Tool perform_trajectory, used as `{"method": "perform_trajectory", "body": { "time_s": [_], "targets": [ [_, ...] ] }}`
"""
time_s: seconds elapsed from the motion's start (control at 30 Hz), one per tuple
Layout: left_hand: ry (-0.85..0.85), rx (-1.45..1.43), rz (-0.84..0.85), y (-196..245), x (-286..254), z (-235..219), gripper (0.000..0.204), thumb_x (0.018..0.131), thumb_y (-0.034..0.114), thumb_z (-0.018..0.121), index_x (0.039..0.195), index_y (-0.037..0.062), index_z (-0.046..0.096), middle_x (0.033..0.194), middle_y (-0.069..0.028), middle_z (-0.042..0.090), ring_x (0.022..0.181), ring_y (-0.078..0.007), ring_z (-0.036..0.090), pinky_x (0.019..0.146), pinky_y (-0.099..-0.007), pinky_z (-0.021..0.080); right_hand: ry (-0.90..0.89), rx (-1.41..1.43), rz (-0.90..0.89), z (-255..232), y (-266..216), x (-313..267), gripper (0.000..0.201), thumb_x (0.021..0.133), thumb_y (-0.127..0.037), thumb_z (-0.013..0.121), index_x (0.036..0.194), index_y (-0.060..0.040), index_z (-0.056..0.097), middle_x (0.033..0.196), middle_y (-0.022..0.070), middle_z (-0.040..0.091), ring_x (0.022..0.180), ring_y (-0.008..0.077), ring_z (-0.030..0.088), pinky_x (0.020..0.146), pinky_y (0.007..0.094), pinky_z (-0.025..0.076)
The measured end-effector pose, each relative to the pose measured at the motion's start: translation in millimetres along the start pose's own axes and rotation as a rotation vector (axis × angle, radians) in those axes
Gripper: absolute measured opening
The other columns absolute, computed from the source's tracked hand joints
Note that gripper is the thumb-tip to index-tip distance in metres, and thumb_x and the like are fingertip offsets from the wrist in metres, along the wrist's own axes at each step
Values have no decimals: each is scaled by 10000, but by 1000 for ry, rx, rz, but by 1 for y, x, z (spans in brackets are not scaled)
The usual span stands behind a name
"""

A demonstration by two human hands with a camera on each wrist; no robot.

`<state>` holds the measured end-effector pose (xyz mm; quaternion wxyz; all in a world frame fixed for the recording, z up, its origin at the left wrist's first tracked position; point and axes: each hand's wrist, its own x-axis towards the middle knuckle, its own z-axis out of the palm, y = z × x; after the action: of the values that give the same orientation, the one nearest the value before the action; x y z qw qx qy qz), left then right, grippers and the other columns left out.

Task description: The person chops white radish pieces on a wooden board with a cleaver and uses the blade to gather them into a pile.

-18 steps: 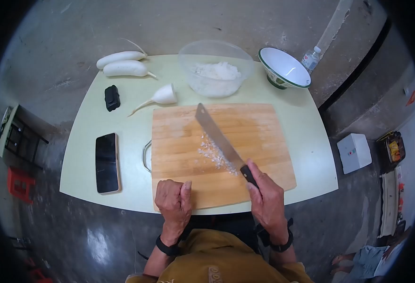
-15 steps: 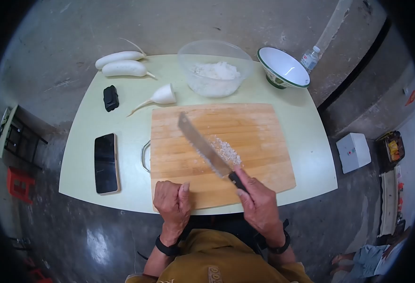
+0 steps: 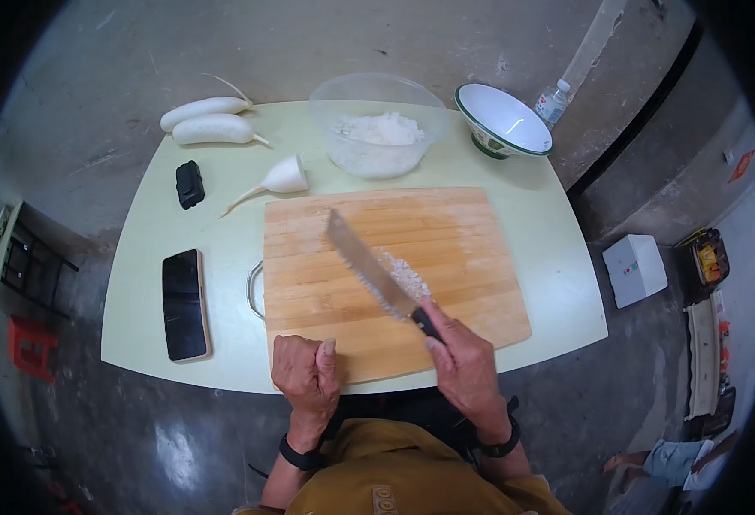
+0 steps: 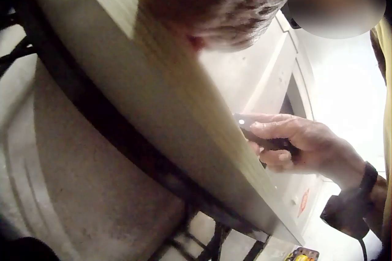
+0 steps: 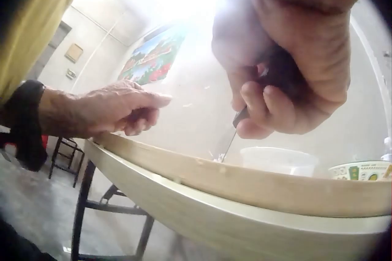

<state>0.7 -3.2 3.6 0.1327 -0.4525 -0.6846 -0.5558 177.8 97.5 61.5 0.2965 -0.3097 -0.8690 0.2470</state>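
My right hand (image 3: pixel 467 364) grips the black handle of a kitchen knife (image 3: pixel 369 264), its broad blade slanting up and left over the wooden cutting board (image 3: pixel 472 257). Finely chopped white bits (image 3: pixel 405 273) lie in a small heap just right of the blade, and more cling along its left edge. My left hand (image 3: pixel 306 371) rests at the board's near left corner, fingers curled with nothing visible in them, thumb pointing forward. In the right wrist view, the fingers of my right hand (image 5: pixel 288 83) wrap round the handle.
Behind the board stand a clear plastic bowl (image 3: pixel 433 120) of white pieces and a green-rimmed bowl (image 3: pixel 515 124). A cut radish (image 3: pixel 285 176), two whole white radishes (image 3: pixel 214 129), a black object (image 3: pixel 190 184) and a phone (image 3: pixel 184 305) lie left. A metal handle (image 3: pixel 255 290) juts from the board's left side.
The knife first swung left and towards me, from the right side of the white bits to their left, and has since barely moved. My left hand stays at the corner; the view shifts slightly.
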Motion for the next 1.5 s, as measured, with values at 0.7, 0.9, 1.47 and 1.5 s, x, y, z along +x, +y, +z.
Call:
{"method": "perform_trajectory", "body": {
  "time_s": [0.7,0.9,1.47,1.5],
  "targets": [
    [-66,44,-25,-1,-2,1,235,875,71,683,707,14,529,641,-123,481,610,-315,469,569,-411,371,155,-65,74,-18,14,-7,557,842,56,630,1381,-64,553,892,186,638,748,360,632,666,392,516],
    [-119,4,-52,1,3,5,247,874,80,703,707,12,533,639,-124,483,604,-316,472,569,-415,378,67,-33,59,-20,11,-4,582,846,33,636,1407,-78,527,869,170,633,723,352,624,639,402,511],
    [-178,39,-64,5,2,6,218,861,70,715,724,18,553,653,-119,499,639,-321,504,596,-418,401,143,-44,66,-24,15,-2,564,845,55,626,1393,-43,533,884,201,630,742,367,625,665,411,511],
    [-177,41,-66,5,2,6,218,861,70,715,724,18,553,653,-119,499,639,-321,504,596,-418,401,140,-43,65,-23,15,-2,564,845,55,626,1393,-43,533,884,201,630,742,367,625,665,411,511]
  ]
}}
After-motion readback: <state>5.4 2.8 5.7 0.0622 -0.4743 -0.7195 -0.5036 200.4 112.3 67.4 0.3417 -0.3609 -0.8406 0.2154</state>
